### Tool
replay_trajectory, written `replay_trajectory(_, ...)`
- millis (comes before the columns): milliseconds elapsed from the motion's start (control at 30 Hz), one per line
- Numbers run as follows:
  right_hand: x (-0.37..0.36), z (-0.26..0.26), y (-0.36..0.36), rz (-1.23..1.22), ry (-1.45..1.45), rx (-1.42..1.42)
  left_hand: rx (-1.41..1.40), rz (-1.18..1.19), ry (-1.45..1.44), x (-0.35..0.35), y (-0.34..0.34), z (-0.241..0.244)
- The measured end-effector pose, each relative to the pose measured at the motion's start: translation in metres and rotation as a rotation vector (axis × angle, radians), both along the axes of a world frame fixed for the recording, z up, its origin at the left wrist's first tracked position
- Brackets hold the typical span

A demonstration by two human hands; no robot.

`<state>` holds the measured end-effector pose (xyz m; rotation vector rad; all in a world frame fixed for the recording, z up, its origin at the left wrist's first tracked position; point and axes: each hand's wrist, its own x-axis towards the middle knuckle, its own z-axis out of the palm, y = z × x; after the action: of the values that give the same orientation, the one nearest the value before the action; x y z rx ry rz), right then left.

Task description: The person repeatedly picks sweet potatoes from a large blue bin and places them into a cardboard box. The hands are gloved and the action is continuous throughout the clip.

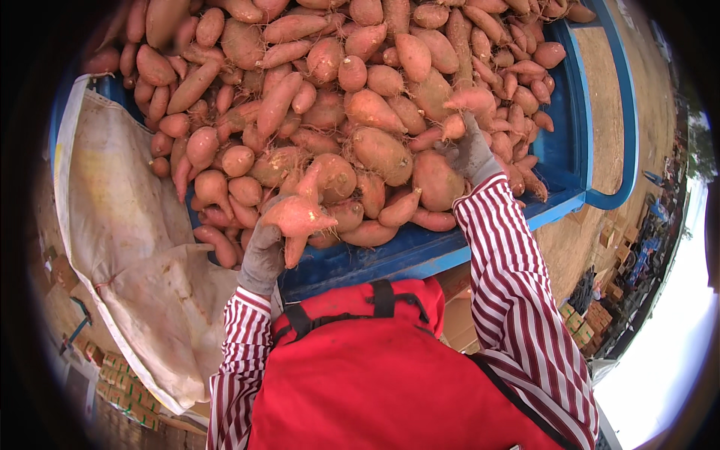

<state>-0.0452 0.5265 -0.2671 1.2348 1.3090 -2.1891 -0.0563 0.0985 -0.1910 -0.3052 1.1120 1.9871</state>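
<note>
My left hand (263, 250), in a grey work glove, grips a knobby, branched sweet potato (298, 216) above the near edge of the pile. A pale, broken-looking tip shows on its right side. Farther right, my right hand (477, 151) reaches into the heap, also gloved in grey. Its thumb and fingers close about a small sweet potato (453, 127), and part of that hand is hidden among the roots. Another sweet potato (472, 100) lies just beyond the thumb. The heaped sweet potatoes (371, 109) have thin hairy roots and fill a blue metal cart bed (360, 263).
A soiled white tarp (126, 197) drapes over the bed's left side. On the right stands a curved blue metal rail (627, 112). The red apron (382, 371) on my body is close to the bed's front edge. Stacked cartons (126, 388) stand on the ground at lower left.
</note>
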Motion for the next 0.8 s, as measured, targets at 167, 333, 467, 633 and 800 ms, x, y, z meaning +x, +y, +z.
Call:
replay_trajectory(167, -0.010, -0.009, -0.012, -0.023, -0.214, -0.007, 0.058, -0.034, -0.042, -0.005, 0.010, -0.006)
replay_trajectory(333, -0.017, 0.007, -0.035, 0.171, -0.211, 0.300, 0.049, 0.025, -0.112, 0.003, 0.011, -0.007)
replay_trajectory(467, 0.017, 0.034, -0.053, 0.006, 0.101, 0.271, 0.126, 0.070, -0.131, 0.005, 0.009, 0.007)
replay_trajectory(633, 0.051, 0.125, -0.118, 0.025, 0.381, -0.088, 0.298, 0.147, -0.111, 0.014, 0.013, 0.029)
replay_trajectory(800, 0.078, 0.176, -0.195, 0.341, 0.456, -0.095, 0.461, 0.112, -0.082, 0.034, 0.012, 0.066)
